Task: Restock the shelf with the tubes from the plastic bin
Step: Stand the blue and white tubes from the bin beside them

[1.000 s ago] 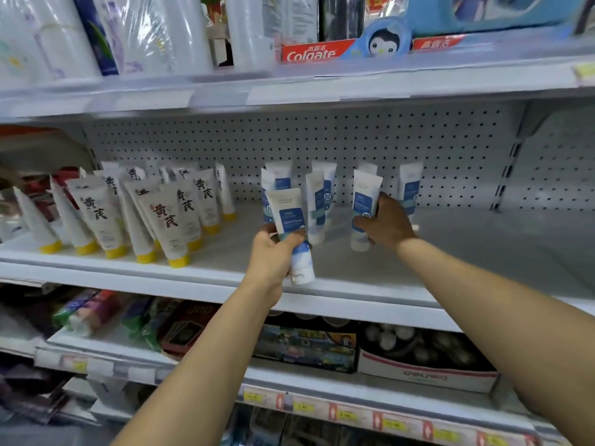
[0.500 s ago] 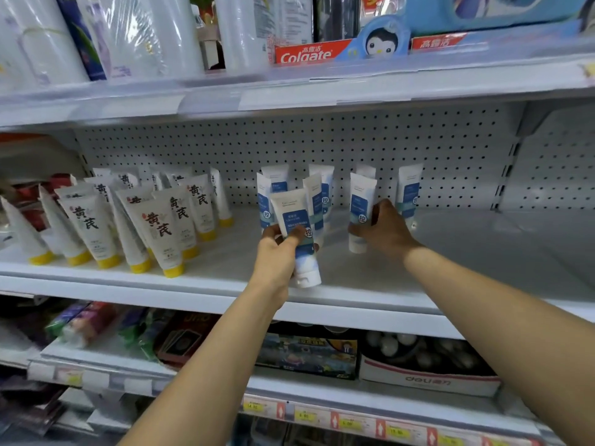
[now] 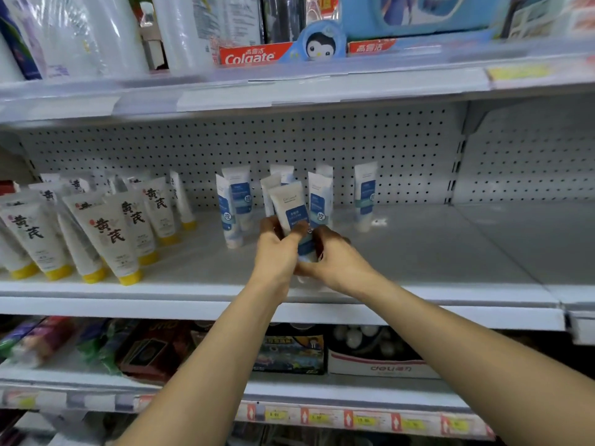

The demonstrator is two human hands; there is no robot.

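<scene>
- Two hands meet on one tube, white with a blue label. It is held near the front of the middle shelf, top end up and leaning a little to the left.
- Left hand: fingers curled round the tube's left side, thumb pressed on the label.
- Right hand: fingers wrapped round the tube's lower right side. The hands touch each other, and the tube's lower end is mostly hidden behind them.
- Blue tubes standing cap-down behind the hands: seven by my count — two at the left, two in the middle, two just right of the held one, and one apart at the far right. Those at the back overlap, so the count is not certain.
- Yellow-cap tubes on the left of the same shelf: seven caps show; the rows behind overlap too much to count.
- One pegboard backs the shelf.
- Above, one red Colgate box; below, one white box of pale balls.
</scene>
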